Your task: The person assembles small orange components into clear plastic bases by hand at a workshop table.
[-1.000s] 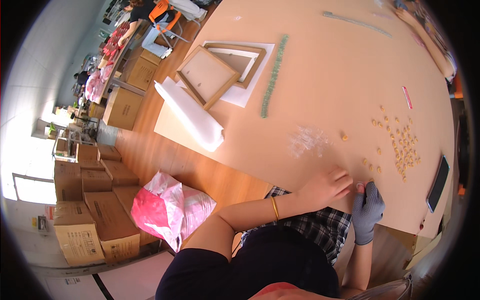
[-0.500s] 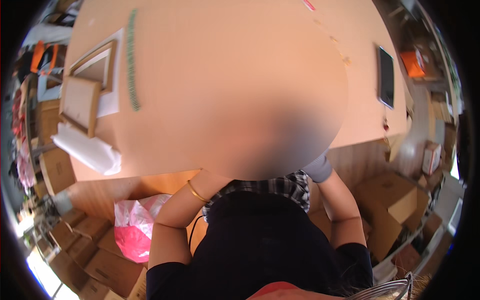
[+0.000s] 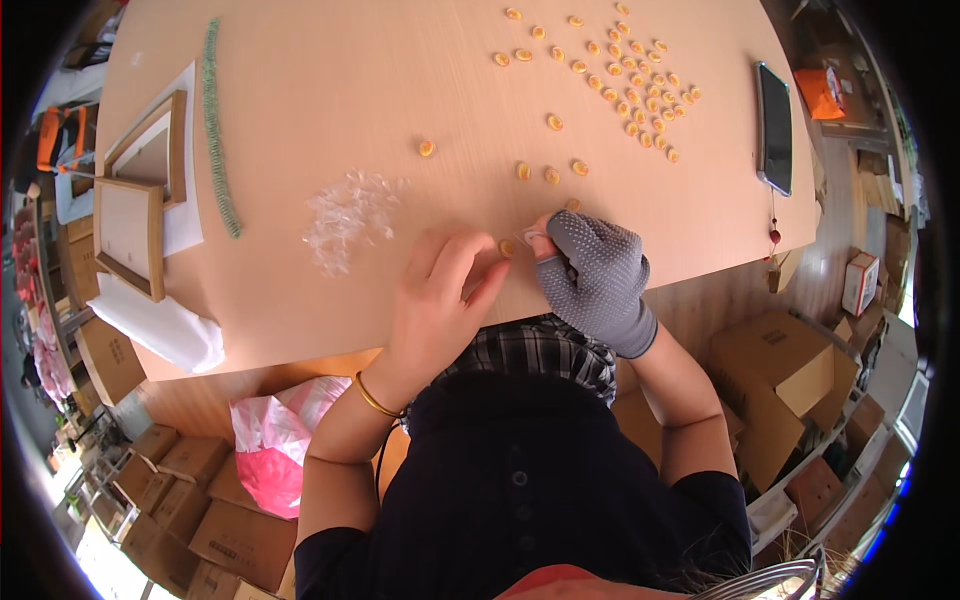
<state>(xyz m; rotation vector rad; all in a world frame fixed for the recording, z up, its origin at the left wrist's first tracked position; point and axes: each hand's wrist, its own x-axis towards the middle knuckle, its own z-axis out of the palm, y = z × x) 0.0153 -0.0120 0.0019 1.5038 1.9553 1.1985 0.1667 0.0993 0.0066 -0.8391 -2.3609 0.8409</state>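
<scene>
My left hand (image 3: 445, 300) is bare, with a gold bangle at the wrist. Its fingers are bent but apart, beside a small yellow oval piece (image 3: 506, 247). My right hand (image 3: 597, 275) wears a grey dotted glove with bare fingertips. Those fingertips pinch together around something small and pale that I cannot make out. Just beyond them lies another yellow oval piece (image 3: 573, 205), and a few more sit farther off. A scattered heap of clear plastic bits (image 3: 350, 220) lies left of my hands.
Many yellow-orange ovals (image 3: 630, 90) spread over the far right of the wooden table (image 3: 330, 90). A phone (image 3: 774, 130) lies near the right edge. At left are a green beaded strand (image 3: 215, 130), wooden frames (image 3: 130, 235) and a white roll (image 3: 160, 325). Cardboard boxes (image 3: 770, 370) flank me.
The earlier frame is blurred across the table's middle, hiding my hands and the small pieces. Now they show clearly. The view has shifted slightly, and both forearms reach farther forward.
</scene>
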